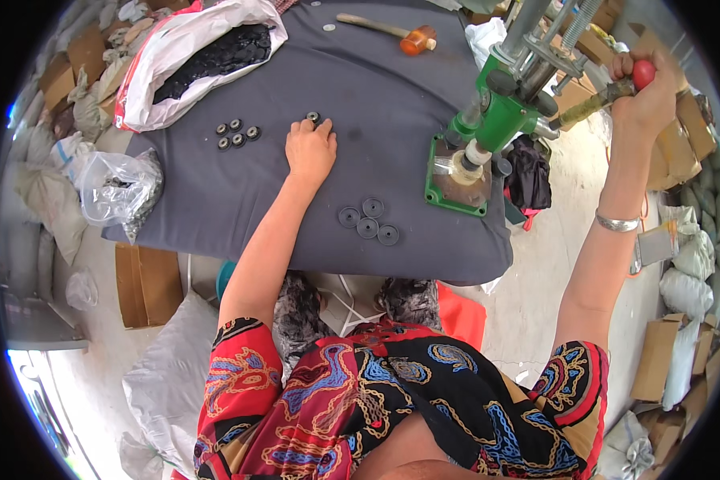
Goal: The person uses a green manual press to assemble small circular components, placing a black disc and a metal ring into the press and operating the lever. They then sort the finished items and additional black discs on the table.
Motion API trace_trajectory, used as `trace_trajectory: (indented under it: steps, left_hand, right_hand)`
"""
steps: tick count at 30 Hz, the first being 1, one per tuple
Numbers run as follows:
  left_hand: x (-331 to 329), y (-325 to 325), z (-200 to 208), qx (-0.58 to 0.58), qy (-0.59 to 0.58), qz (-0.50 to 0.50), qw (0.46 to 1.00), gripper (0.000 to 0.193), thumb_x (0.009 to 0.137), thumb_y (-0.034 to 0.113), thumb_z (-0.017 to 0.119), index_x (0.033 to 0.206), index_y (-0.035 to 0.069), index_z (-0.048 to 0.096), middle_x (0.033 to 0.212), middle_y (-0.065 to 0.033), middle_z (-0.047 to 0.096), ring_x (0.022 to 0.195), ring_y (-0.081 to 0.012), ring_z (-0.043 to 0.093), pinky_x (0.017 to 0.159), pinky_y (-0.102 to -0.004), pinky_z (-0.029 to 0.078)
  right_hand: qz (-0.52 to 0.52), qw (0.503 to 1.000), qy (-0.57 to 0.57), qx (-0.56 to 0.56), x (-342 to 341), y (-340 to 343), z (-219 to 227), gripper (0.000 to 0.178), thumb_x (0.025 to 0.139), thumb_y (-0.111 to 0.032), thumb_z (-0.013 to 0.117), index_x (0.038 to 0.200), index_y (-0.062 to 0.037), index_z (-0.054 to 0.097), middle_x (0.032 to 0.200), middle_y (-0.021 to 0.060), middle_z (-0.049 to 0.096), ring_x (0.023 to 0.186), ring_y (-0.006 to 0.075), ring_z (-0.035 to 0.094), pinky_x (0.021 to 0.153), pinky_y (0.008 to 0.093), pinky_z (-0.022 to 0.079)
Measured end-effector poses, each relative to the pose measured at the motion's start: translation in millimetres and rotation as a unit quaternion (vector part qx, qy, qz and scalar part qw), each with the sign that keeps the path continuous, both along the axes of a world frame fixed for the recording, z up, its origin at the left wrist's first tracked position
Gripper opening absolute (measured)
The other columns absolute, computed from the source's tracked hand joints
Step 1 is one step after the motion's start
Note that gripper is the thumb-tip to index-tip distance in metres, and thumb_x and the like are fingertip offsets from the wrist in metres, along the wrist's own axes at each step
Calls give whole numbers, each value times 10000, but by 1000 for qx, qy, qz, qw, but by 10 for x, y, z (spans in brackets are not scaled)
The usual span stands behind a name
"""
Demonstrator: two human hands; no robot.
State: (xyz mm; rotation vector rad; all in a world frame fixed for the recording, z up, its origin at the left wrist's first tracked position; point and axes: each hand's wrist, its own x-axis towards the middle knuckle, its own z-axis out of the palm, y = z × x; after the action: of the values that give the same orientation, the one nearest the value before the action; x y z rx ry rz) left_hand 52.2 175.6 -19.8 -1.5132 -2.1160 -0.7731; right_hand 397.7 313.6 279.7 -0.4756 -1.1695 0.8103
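My left hand point(310, 150) is on the dark cloth, its fingertips closed around a small black wheel with a metal centre point(314, 117). Several similar small wheels point(238, 139) lie in a group to its left. Closer to my body sit several black ring-shaped parts point(367, 229) with hollow centres. At the right, my right hand point(646, 92) is raised and wrapped around the lever point(588, 108) of a green hand press point(496, 104); a red knob point(643, 74) shows at the lever's end. Under the press's ram, a pale collar and a dark piece partly hide the base plate point(464, 188).
A white sack of black parts point(212, 60) lies open at the far left of the table point(408, 152). Nearer stands a clear plastic bag point(122, 192) of small parts. A mallet with an amber head point(418, 40) rests at the back. Boxes and sacks line both sides.
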Motion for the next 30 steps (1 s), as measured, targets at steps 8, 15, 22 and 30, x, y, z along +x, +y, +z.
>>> trace_trajectory:
  steps: [8,15,22,30]
  left_hand:
    - [-1,26,19,-19,-40,0,999,288,771,193,711,1043,98,722,934,-75,689,918,-268,591,813,-408,465]
    - [539,-109,249,56,-184,-164,968,368,726,92,744,1084,46,674,946,-117,674,864,-281,630,779,-377,515]
    - [1440,38,506,-5,-291,-296,910,528,721,88,753,1216,39,574,967,-162,640,886,-281,643,780,-358,526]
    - [1709,340,517,2,-248,-325,913,557,726,79,740,1241,24,535,1014,-172,647,923,-325,634,810,-414,507]
  right_hand:
    - [21,1000,3,7,70,64,-13,273,895,-172,503,768,63,555,603,147,513,536,254,509,519,349,397]
    - [-89,983,-130,93,-40,-34,-89,235,897,-142,468,781,45,548,586,135,491,533,246,507,515,347,414]
    - [13,999,1,32,-47,17,-86,329,910,-285,481,677,-56,524,496,69,484,398,151,457,373,267,356]
    - [-4,998,-28,48,-11,17,-97,349,914,-298,471,663,-61,522,485,64,478,398,144,457,375,266,354]
